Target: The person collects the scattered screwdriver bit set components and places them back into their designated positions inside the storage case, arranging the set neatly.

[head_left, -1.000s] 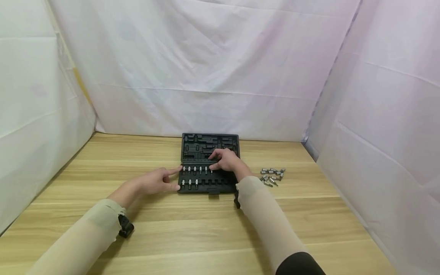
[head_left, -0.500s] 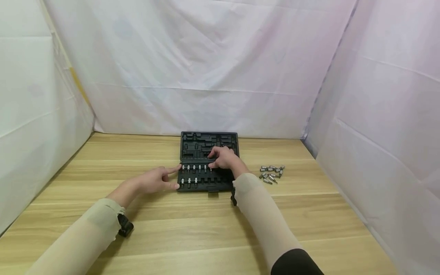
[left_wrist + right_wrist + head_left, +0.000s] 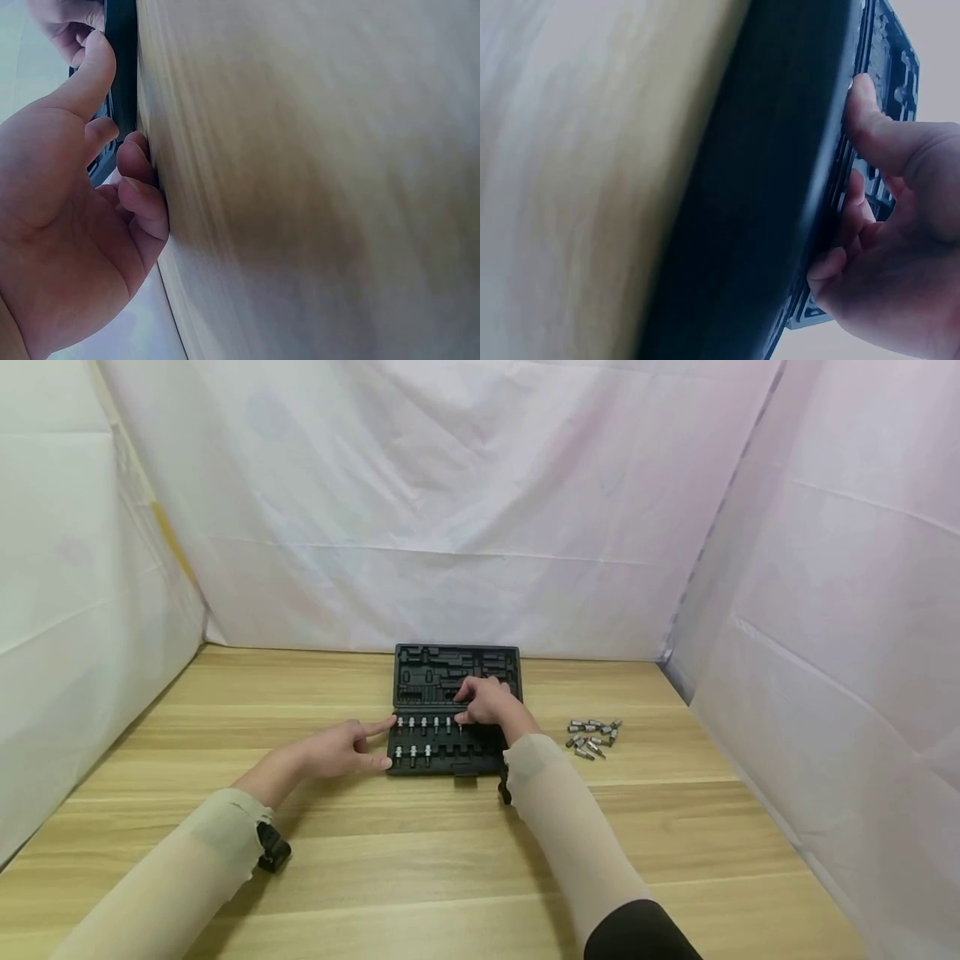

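A black plastic case [image 3: 420, 771] lies opened flat on the table, with several silver bit sockets [image 3: 423, 727] in its back row and 3 in the front row. My left hand [image 3: 330, 752] touches its left side, index finger at the back corner and thumb at the front corner. My right hand [image 3: 489, 702] is over the middle, its thumb on the upper end of another bit socket [image 3: 461, 729] in the back row. Index finger and thumb stand apart there. In the right wrist view, the case wall [image 3: 757, 150] partly hides the fingers.
Several loose bit sockets [image 3: 592, 727] lie in a small pile right of the case. The case lid [image 3: 412, 664] with moulded recesses is folded back near the rear curtain [image 3: 450, 510]. White sheets enclose the wooden table [image 3: 420, 860] at both sides.
The right forearm has shifted slightly left, while its thumb stays at the same bit socket. The left hand keeps its place on the case, and the view has tilted a little.
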The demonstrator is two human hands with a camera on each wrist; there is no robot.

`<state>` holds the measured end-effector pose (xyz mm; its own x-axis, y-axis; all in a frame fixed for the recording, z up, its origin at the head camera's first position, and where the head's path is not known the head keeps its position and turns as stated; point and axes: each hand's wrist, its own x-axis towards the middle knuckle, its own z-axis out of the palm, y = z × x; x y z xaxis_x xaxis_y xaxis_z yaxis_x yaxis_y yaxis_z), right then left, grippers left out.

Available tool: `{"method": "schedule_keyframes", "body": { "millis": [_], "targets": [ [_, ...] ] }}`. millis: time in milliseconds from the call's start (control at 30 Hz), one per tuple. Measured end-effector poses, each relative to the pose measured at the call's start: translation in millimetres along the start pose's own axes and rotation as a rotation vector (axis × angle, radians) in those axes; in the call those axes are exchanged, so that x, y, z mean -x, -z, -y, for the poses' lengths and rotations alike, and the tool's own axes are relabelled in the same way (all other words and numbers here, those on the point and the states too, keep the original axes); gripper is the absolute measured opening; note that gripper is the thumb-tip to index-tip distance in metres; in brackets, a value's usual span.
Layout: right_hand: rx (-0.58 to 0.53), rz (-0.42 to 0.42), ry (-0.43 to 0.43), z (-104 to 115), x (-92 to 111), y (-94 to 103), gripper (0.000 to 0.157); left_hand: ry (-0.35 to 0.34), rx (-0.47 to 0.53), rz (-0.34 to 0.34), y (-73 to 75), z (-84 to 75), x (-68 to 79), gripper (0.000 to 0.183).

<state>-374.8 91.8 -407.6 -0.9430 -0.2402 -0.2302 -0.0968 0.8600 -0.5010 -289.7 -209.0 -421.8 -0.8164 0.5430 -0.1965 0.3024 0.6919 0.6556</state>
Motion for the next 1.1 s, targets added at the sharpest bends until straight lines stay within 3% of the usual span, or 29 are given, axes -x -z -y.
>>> {"method": "schedule_keyframes", "body": {
  "millis": [267, 633, 1100],
  "targets": [
    [-0.014, -0.014, -0.013, 1, 1, 0.7, 0.029, 0.000, 0.016, 0.009, 1.4, -1.9, -1.0, 0.090],
    [-0.105, -0.010, 0.091, -13, 5, -2.9, 0.030, 0.027, 0.014, -0.010, -5.2, -3.1, 4.8, 0.091],
    [-0.205, 0.025, 0.140, -22, 7, 1.2, 0.034, 0.025, 0.001, -0.011, -6.5, -4.1, 5.5, 0.091]
  ]
}}
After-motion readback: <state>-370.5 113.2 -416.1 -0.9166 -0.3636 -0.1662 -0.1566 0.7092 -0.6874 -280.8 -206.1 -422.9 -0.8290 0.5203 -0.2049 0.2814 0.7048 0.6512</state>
